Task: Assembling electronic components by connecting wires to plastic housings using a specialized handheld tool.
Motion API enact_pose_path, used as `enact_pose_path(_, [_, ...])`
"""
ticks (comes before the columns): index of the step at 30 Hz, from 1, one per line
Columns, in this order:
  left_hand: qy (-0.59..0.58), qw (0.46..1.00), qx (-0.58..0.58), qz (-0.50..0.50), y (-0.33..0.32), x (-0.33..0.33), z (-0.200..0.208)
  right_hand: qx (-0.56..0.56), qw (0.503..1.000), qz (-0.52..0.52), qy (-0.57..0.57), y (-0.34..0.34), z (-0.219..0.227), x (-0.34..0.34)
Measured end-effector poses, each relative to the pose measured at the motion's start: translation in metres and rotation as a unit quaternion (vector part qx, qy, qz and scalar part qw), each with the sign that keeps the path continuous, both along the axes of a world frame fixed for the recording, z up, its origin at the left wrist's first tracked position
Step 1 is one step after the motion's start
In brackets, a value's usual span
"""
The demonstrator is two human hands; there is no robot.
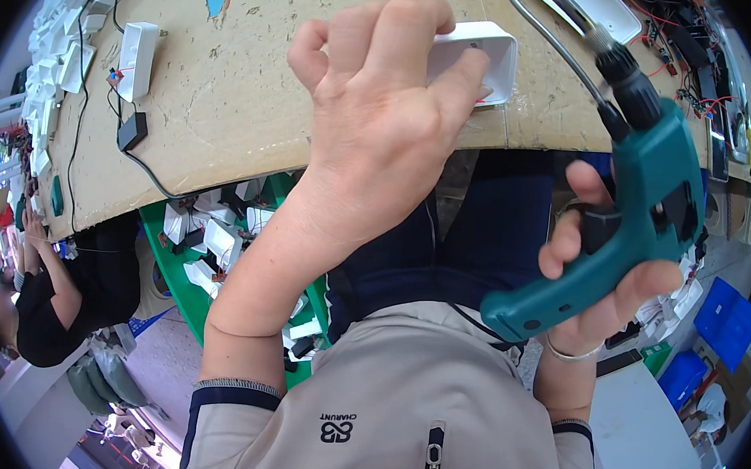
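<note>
Left hand (382, 94): fingers bent, thumb inside white box (503, 59); hold cannot be told. White box: on desk (227, 99), beneath and right of left hand. Right hand (597, 327): wrapped round green pistol-grip tool (652, 172). Risks, judged: tool's metal nozzle (597, 38), if hot, could burn left thumb through a careless swing. Writing: dark emblem with lettering, shirt (434, 380) chest, between forearms.

workshop: scuffed bench (227, 108), teal hand tool (659, 164), heaped white casings (49, 90)
</note>
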State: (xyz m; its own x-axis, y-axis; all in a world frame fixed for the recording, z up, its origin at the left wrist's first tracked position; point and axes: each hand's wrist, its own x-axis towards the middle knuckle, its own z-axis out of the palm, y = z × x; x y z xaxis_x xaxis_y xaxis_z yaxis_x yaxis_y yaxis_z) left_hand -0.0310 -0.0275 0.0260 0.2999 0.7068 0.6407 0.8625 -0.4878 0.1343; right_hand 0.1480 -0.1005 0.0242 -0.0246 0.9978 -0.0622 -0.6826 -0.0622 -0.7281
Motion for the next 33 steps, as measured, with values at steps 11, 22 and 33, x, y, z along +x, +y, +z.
enact_pose_path(11, [0.015, 0.998, -0.008, -0.063, -0.005, 0.0, -0.005, -0.008, 0.995, 0.086, 0.049, 0.023, -0.005, -0.025])
enact_pose_path(22, [0.005, 0.995, -0.029, -0.093, -0.005, 0.003, -0.004, 0.007, 0.995, 0.1, 0.012, 0.029, -0.011, -0.018])
enact_pose_path(33, [-0.167, 0.967, 0.073, -0.177, -0.004, -0.007, -0.021, -0.001, 0.995, 0.081, 0.051, 0.033, -0.012, -0.021])
